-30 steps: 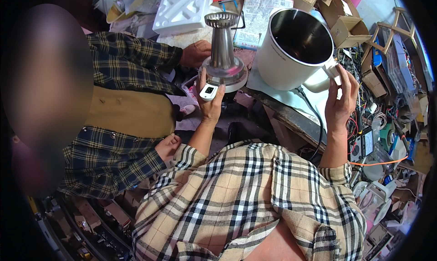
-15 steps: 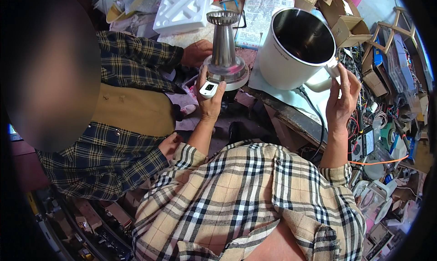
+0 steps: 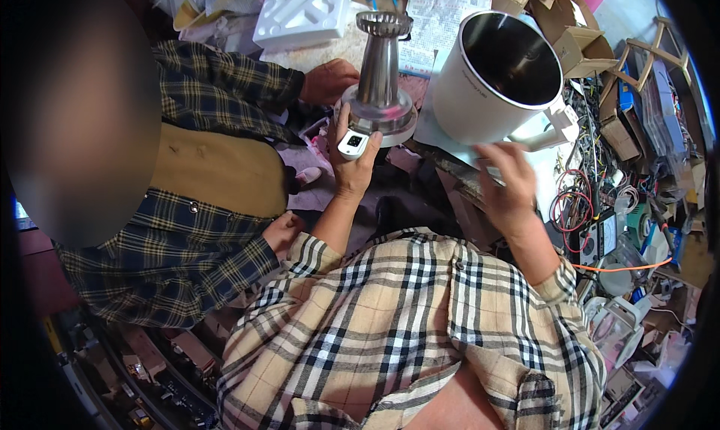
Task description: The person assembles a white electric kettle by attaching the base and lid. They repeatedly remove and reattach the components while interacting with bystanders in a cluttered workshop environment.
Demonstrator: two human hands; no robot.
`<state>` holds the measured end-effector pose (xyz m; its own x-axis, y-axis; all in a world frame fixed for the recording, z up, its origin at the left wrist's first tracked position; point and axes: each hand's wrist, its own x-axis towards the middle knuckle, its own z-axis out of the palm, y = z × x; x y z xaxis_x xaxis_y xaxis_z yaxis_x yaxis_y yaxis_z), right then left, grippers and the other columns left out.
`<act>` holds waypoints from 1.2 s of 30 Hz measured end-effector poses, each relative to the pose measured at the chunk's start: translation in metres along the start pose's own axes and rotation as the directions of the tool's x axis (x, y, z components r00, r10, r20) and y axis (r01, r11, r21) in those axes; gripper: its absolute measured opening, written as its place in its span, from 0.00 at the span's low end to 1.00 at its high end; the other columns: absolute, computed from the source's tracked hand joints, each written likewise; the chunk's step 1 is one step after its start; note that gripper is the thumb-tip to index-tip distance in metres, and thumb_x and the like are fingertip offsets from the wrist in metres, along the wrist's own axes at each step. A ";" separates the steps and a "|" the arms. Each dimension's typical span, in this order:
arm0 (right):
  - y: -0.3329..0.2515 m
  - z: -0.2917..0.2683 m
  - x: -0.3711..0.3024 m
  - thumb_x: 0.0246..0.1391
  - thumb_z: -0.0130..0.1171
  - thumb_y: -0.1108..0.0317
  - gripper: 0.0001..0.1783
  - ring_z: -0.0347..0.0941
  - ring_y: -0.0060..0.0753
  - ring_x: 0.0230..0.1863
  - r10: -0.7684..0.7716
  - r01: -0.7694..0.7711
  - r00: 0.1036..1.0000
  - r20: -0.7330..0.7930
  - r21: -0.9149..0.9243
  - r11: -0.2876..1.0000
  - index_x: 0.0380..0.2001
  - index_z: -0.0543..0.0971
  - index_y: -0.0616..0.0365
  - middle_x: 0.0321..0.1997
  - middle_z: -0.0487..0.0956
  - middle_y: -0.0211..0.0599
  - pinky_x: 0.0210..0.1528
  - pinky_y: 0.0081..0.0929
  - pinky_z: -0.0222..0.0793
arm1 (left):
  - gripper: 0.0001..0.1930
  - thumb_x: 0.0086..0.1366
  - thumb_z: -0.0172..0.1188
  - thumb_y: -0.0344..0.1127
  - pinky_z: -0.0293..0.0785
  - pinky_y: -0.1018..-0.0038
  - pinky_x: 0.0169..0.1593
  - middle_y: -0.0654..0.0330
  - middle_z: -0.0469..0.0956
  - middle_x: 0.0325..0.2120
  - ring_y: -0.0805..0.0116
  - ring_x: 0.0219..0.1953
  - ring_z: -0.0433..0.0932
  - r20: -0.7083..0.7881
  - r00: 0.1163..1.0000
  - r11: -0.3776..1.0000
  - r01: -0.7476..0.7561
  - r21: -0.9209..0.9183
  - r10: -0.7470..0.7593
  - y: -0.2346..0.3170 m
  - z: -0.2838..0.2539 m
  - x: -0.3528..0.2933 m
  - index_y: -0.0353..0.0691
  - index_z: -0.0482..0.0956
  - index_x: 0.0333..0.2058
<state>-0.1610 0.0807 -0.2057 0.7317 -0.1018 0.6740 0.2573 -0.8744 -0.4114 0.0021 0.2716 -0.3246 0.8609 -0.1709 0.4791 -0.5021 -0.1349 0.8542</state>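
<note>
In my left hand (image 3: 354, 160) is a shiny metal appliance (image 3: 379, 73) with a tapered column, a notched cup-like top and a round base. My fingers and thumb grip its base around a white block with a black socket (image 3: 352, 144). To the right stands a large white pot (image 3: 469, 103) with a dark, shiny inside and a white handle (image 3: 553, 126). Below the pot, apart from the handle, is my right hand (image 3: 510, 186). Its fingers are smeared by motion, and whether they hold anything is unclear. The pot's black cord cannot be made out.
A co-worker's hand (image 3: 330, 81) rests by the table edge, left of the metal appliance. White foam packing (image 3: 300, 13) and a printed sheet (image 3: 442, 17) lie behind. Cardboard boxes (image 3: 581, 51), red wires (image 3: 570, 212) and cluttered parts fill the right side.
My right hand has left the pot's handle and moved left and down. The metal appliance in my left hand has shifted slightly right. The black cord, visible before, no longer shows.
</note>
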 end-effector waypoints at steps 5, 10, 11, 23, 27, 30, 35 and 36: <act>-0.013 0.070 0.011 0.44 0.65 0.68 0.26 0.73 0.42 0.39 -0.093 0.063 0.918 0.386 0.088 0.994 0.50 0.74 0.54 0.41 0.72 0.38 0.40 0.35 0.71 | 0.37 0.54 0.67 0.41 0.63 0.61 0.59 0.45 0.69 0.53 0.50 0.56 0.68 0.002 1.000 0.999 0.003 0.039 -0.003 0.003 0.001 -0.001 0.33 0.63 0.60; -0.015 0.105 0.031 0.44 0.65 0.65 0.27 0.70 0.42 0.47 -0.204 0.158 0.919 0.337 0.159 0.975 0.51 0.74 0.53 0.44 0.71 0.38 0.48 0.36 0.69 | 0.35 0.56 0.66 0.43 0.64 0.61 0.59 0.46 0.69 0.53 0.51 0.56 0.69 -0.008 0.999 0.999 -0.032 0.035 0.032 -0.003 0.004 -0.004 0.36 0.64 0.60; -0.014 0.107 0.031 0.45 0.65 0.65 0.26 0.70 0.42 0.47 -0.216 0.168 0.914 0.344 0.163 0.972 0.50 0.74 0.54 0.44 0.71 0.38 0.48 0.36 0.69 | 0.35 0.57 0.65 0.42 0.64 0.61 0.60 0.47 0.68 0.54 0.52 0.57 0.68 -0.002 0.999 0.998 -0.036 0.046 0.036 -0.003 0.004 -0.005 0.36 0.64 0.60; -0.013 0.107 0.033 0.45 0.62 0.65 0.20 0.70 0.39 0.42 -0.275 0.214 0.890 0.363 0.199 0.956 0.45 0.78 0.55 0.39 0.71 0.35 0.46 0.33 0.70 | 0.33 0.58 0.63 0.37 0.62 0.65 0.62 0.49 0.65 0.57 0.56 0.60 0.65 0.030 1.000 1.000 0.004 -0.014 -0.004 0.015 0.005 -0.003 0.36 0.63 0.61; -0.013 0.106 0.035 0.45 0.61 0.66 0.19 0.70 0.38 0.41 -0.294 0.239 0.886 0.360 0.188 0.952 0.43 0.78 0.57 0.37 0.71 0.34 0.44 0.33 0.70 | 0.34 0.58 0.64 0.38 0.62 0.65 0.62 0.50 0.67 0.56 0.56 0.60 0.66 0.032 0.999 0.999 0.022 0.026 -0.023 0.019 0.004 -0.003 0.36 0.63 0.61; -0.013 0.105 0.036 0.44 0.61 0.66 0.19 0.70 0.38 0.40 -0.311 0.251 0.880 0.359 0.204 0.946 0.42 0.79 0.58 0.36 0.71 0.34 0.44 0.32 0.70 | 0.34 0.58 0.64 0.39 0.62 0.65 0.62 0.49 0.69 0.55 0.56 0.59 0.66 0.022 1.000 1.000 -0.003 -0.025 0.004 0.025 0.004 -0.001 0.36 0.64 0.61; -0.012 0.105 0.035 0.46 0.61 0.67 0.20 0.71 0.40 0.42 -0.299 0.228 0.893 0.336 0.234 0.945 0.45 0.78 0.58 0.38 0.72 0.35 0.44 0.33 0.70 | 0.34 0.58 0.64 0.39 0.63 0.63 0.61 0.48 0.70 0.55 0.53 0.58 0.68 0.022 1.000 1.000 -0.013 0.022 0.013 0.013 0.006 -0.003 0.35 0.64 0.61; -0.012 0.105 0.033 0.46 0.62 0.68 0.20 0.71 0.41 0.43 -0.273 0.194 0.905 0.327 0.254 0.948 0.46 0.77 0.58 0.39 0.72 0.36 0.45 0.34 0.71 | 0.34 0.57 0.64 0.39 0.63 0.63 0.61 0.48 0.70 0.54 0.53 0.58 0.68 0.022 1.000 1.000 -0.003 0.015 0.003 0.010 0.007 -0.003 0.35 0.64 0.61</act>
<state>-0.0735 0.1380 -0.2428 0.7982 0.3016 0.5214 0.5460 -0.7278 -0.4150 -0.0065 0.2644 -0.3190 0.8574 -0.1932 0.4770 -0.5061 -0.1486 0.8496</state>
